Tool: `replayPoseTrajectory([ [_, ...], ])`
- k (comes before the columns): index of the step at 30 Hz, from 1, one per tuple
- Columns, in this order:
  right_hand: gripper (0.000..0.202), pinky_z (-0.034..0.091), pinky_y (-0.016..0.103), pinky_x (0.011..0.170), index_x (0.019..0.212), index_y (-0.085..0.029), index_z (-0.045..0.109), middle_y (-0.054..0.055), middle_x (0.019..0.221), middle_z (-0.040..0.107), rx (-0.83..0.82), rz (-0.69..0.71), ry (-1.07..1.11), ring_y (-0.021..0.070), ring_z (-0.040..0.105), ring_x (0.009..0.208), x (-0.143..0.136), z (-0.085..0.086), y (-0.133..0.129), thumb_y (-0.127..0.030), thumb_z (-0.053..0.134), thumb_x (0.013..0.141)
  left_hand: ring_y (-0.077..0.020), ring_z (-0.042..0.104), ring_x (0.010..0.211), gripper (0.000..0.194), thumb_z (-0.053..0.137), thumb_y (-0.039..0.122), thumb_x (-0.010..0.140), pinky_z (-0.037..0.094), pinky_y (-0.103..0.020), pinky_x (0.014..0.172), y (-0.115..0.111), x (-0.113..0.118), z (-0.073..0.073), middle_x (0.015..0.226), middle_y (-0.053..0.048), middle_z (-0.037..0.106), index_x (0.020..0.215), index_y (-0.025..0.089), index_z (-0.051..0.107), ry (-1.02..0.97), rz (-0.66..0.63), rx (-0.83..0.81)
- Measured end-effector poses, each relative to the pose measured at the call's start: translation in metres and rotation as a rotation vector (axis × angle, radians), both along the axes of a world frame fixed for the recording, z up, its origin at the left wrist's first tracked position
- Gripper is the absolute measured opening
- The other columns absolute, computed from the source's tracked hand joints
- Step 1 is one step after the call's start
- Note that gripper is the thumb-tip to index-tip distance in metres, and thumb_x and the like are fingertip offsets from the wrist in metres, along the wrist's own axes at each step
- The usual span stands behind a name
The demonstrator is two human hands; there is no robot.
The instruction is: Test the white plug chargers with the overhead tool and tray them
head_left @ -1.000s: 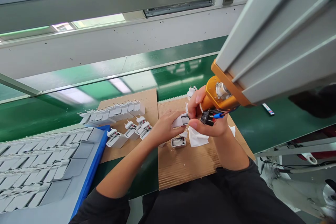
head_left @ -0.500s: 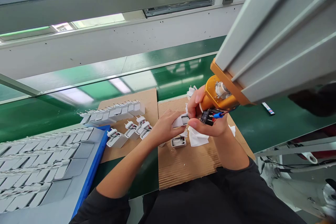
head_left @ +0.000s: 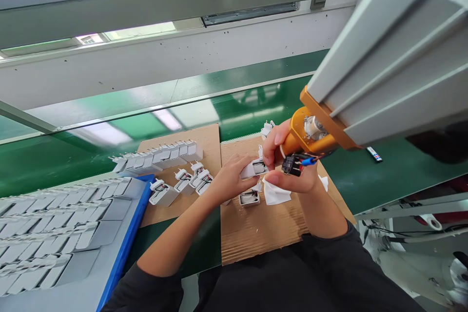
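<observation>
My left hand (head_left: 234,178) is closed around an open white plug adapter case (head_left: 252,169) above the cardboard. My right hand (head_left: 288,165) grips the orange nose of a large handheld tool (head_left: 310,129). Its thumb and fingertips are near the right end of the case, and I cannot tell whether they touch it. A small black switch with a blue connector (head_left: 294,164) sits on the tool beside that thumb. The tool's tip is hidden behind my fingers. Just below lies another open adapter case (head_left: 249,198) with wires inside, next to a white tissue (head_left: 277,191).
Several open adapters (head_left: 183,180) and a row of adapters (head_left: 161,155) stand on the left cardboard (head_left: 210,144). A blue-edged tray (head_left: 120,263) at the left holds many more in rows. One adapter (head_left: 267,128) lies behind my hands. The tool's grey body (head_left: 395,68) fills the upper right.
The tool has shifted slightly right, and more of the case's open end shows between my hands. My left hand has kept its hold on the case.
</observation>
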State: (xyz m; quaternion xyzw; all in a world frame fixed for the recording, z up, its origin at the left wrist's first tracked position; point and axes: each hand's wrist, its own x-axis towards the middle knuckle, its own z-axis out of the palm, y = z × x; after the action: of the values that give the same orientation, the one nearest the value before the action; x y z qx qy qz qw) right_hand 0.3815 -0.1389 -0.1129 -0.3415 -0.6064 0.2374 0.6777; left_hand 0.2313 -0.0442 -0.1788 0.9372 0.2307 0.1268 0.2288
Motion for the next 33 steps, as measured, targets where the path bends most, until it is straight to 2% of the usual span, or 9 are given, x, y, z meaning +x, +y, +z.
replayPoseTrajectory([
  [5, 0.031, 0.039, 0.025, 0.041, 0.068, -0.023, 0.047, -0.003, 0.059, 0.045, 0.117, 0.062, -0.042, 0.0117, 0.044, 0.052, 0.002, -0.01, 0.002, -0.039, 0.074, 0.069, -0.0241, 0.056, 0.098, 0.04, 0.058, 0.032, 0.081, 0.046, -0.037, 0.087, -0.006, -0.006, -0.004, 0.103, -0.005, 0.065, 0.12, 0.023, 0.059, -0.023, 0.069, -0.046],
  [8, 0.029, 0.036, 0.022, 0.038, 0.082, -0.024, 0.049, -0.005, 0.062, 0.047, 0.228, 0.075, 0.013, 0.0097, 0.044, 0.049, -0.001, -0.012, 0.004, -0.032, 0.074, 0.07, -0.0237, 0.056, 0.101, 0.041, 0.06, 0.033, 0.08, 0.046, -0.037, 0.09, -0.011, -0.012, -0.006, 0.106, -0.005, 0.065, 0.12, 0.022, 0.059, -0.078, 0.119, -0.097],
  [11, 0.038, 0.035, 0.02, 0.036, 0.096, -0.026, 0.047, -0.006, 0.066, 0.046, 0.295, 0.076, 0.083, 0.0076, 0.044, 0.046, -0.009, -0.008, 0.006, -0.031, 0.074, 0.07, -0.0228, 0.058, 0.099, 0.042, 0.06, 0.03, 0.079, 0.046, -0.037, 0.088, -0.016, -0.017, -0.009, 0.105, -0.005, 0.066, 0.12, 0.021, 0.059, -0.14, 0.175, -0.115],
  [15, 0.037, 0.036, 0.021, 0.037, 0.097, -0.027, 0.045, -0.007, 0.066, 0.045, 0.306, 0.126, 0.092, 0.0074, 0.043, 0.045, -0.025, 0.0, 0.008, -0.031, 0.072, 0.072, -0.023, 0.059, 0.096, 0.042, 0.063, 0.028, 0.077, 0.048, -0.036, 0.085, -0.023, -0.024, -0.015, 0.105, -0.006, 0.068, 0.118, 0.02, 0.06, -0.209, 0.227, -0.124],
  [22, 0.037, 0.038, 0.022, 0.037, 0.096, -0.028, 0.042, -0.007, 0.068, 0.043, 0.347, 0.191, 0.104, 0.0074, 0.044, 0.044, -0.054, 0.012, 0.012, -0.034, 0.071, 0.074, -0.023, 0.06, 0.104, 0.039, 0.063, 0.032, 0.078, 0.047, -0.038, 0.092, -0.036, -0.029, -0.036, 0.111, -0.009, 0.066, 0.114, 0.018, 0.059, -0.547, 0.381, -0.3],
  [27, 0.036, 0.039, 0.024, 0.037, 0.096, -0.028, 0.041, -0.006, 0.068, 0.042, 0.35, 0.199, 0.104, 0.0082, 0.043, 0.043, -0.063, 0.016, 0.012, -0.035, 0.07, 0.075, -0.0224, 0.062, 0.1, 0.042, 0.064, 0.039, 0.078, 0.049, -0.036, 0.09, -0.044, -0.022, -0.045, 0.108, -0.009, 0.066, 0.112, 0.016, 0.056, -0.706, 0.377, -0.438],
  [33, 0.038, 0.038, 0.023, 0.037, 0.099, -0.028, 0.043, -0.006, 0.068, 0.041, 0.352, 0.229, 0.119, 0.0079, 0.043, 0.046, -0.061, 0.014, 0.012, -0.032, 0.071, 0.074, -0.0235, 0.063, 0.101, 0.039, 0.065, 0.04, 0.077, 0.05, -0.036, 0.09, -0.047, -0.016, -0.044, 0.107, -0.008, 0.068, 0.108, 0.017, 0.057, -0.752, 0.367, -0.505],
])
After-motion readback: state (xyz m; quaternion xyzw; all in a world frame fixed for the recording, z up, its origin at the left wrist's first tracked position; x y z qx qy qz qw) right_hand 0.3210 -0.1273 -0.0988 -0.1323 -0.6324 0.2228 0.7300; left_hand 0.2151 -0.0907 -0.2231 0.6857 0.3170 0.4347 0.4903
